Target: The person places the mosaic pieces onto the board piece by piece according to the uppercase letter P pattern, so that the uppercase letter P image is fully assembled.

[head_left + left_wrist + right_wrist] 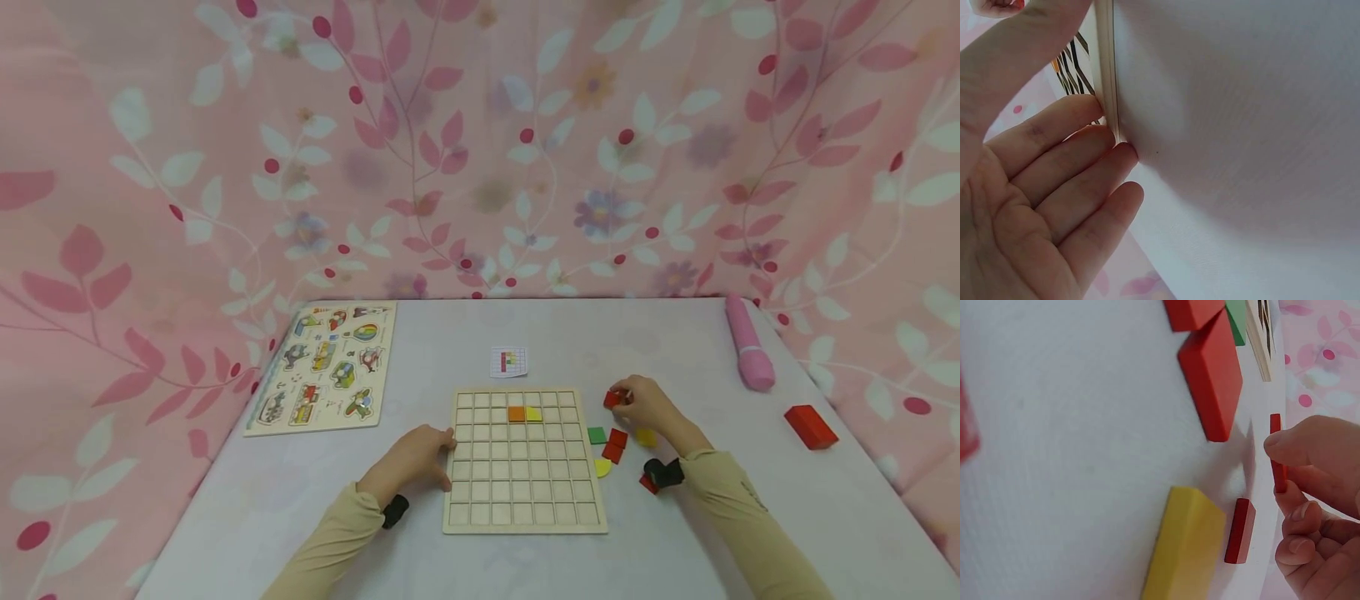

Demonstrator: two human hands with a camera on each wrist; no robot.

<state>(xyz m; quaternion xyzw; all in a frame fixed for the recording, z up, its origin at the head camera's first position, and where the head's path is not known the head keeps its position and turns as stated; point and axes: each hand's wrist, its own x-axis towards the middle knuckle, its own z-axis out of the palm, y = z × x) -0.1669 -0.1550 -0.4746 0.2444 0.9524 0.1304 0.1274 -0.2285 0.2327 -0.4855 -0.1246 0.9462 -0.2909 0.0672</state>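
A wooden grid board lies in the middle of the table. On it sit an orange square tile and a yellow tile side by side. My left hand touches the board's left edge, fingers nearly straight in the left wrist view. Right of the board, my right hand pinches a thin red tile between thumb and fingers, just above the table. Another red tile lies below that hand. Nearby are a green tile, more red tiles and yellow pieces.
Behind the board lies a small card printed with a coloured grid pattern. A wooden picture puzzle occupies the table's back left. At the right are a pink stick-like object and a red block. Floral cloth hangs behind the table.
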